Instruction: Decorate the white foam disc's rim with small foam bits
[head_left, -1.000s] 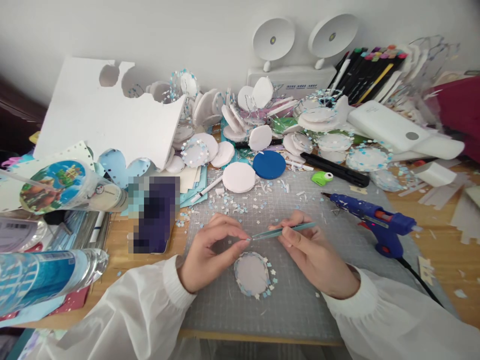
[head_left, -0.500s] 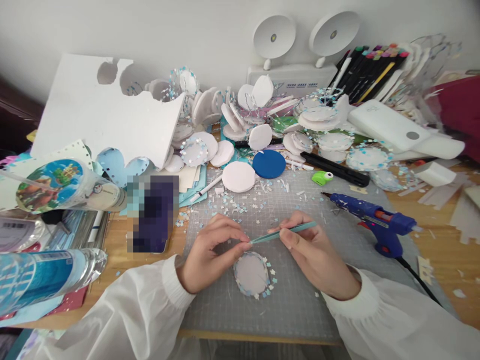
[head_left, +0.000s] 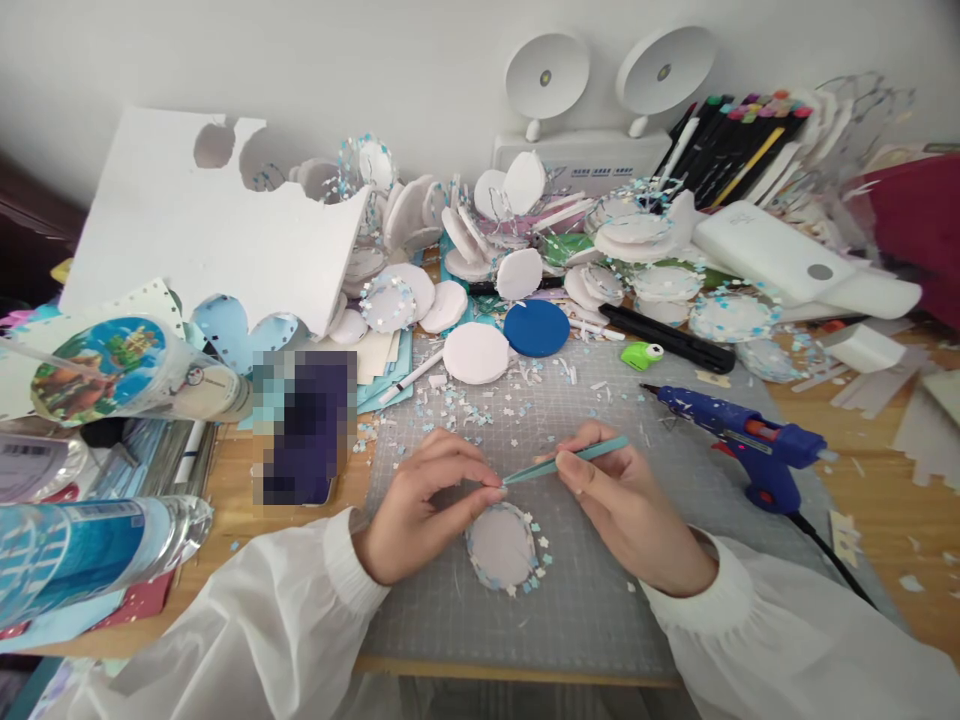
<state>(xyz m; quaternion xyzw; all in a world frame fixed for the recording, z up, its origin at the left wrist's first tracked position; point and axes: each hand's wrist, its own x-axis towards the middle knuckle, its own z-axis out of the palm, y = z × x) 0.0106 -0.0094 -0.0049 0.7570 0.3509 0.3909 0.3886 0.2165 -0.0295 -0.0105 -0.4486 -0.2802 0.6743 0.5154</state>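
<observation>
Pale teal tweezers (head_left: 592, 455) are pinched in my right hand (head_left: 611, 490), their tips pointing left. They meet the thumb and fingertips of my left hand (head_left: 435, 500), which are pressed together on something too small to name. Just below the tips, a round white disc (head_left: 502, 545) lies on the grey cutting mat (head_left: 585, 620). Small blue and white flower-shaped pieces ring its edge, thickest on the right. More tiny paper pieces (head_left: 514, 412) are scattered beyond my hands.
At right lies a blue glue gun (head_left: 750, 430) with its cord. Behind are a green punch (head_left: 643, 354), a black cutter (head_left: 667, 338), a blue disc (head_left: 537, 328) and several white discs (head_left: 476, 352). A phone (head_left: 319, 430), a cup (head_left: 112, 370) and a bottle (head_left: 90, 550) stand or lie left.
The tweezers have tilted a little, their back end slightly lower and further left. My left hand stays nearly still, fingertips at the tweezers' tips. The view has shifted slightly.
</observation>
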